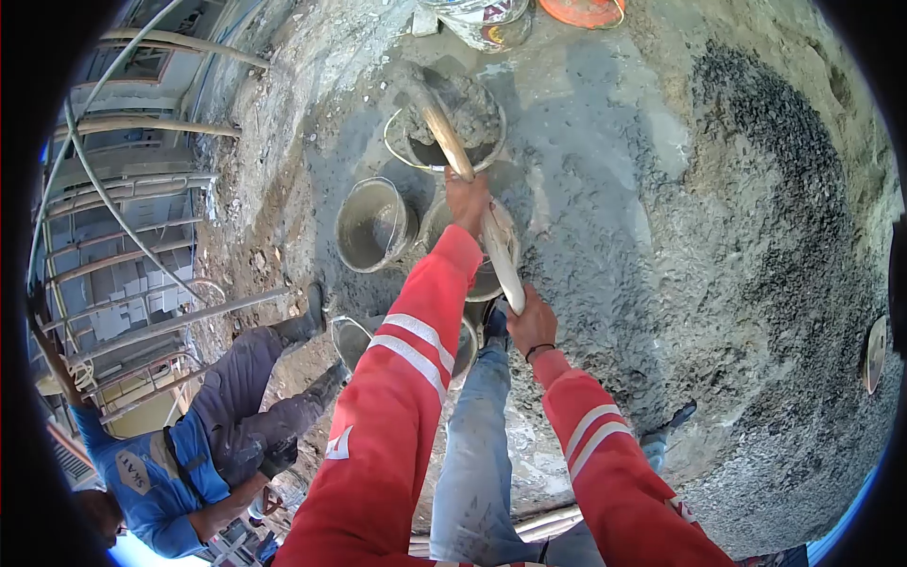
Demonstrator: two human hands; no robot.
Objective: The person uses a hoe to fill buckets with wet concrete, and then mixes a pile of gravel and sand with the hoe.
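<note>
Grips a wooden tool handle (446, 140) with left hand (468, 198) partway along and right hand (532, 321), banded at the wrist, at the near end. Slants it toward the far left, over a bucket (491, 156) heaped with wet grey mix (468, 102), passing above a 2nd bucket (435, 222). Shows a smeared bucket (354, 222) just left of that, and 2 more buckets (351, 342) nearer. Wears red sleeves (406, 369), each with 2 pale bands, and blue jeans (472, 454). At left, shows a person (156, 491) in a blue shirt near scaffold poles (170, 184). At right, shows dark gravel (803, 189); far off, a printed bucket (487, 21) beside an orange container (581, 9).
</note>
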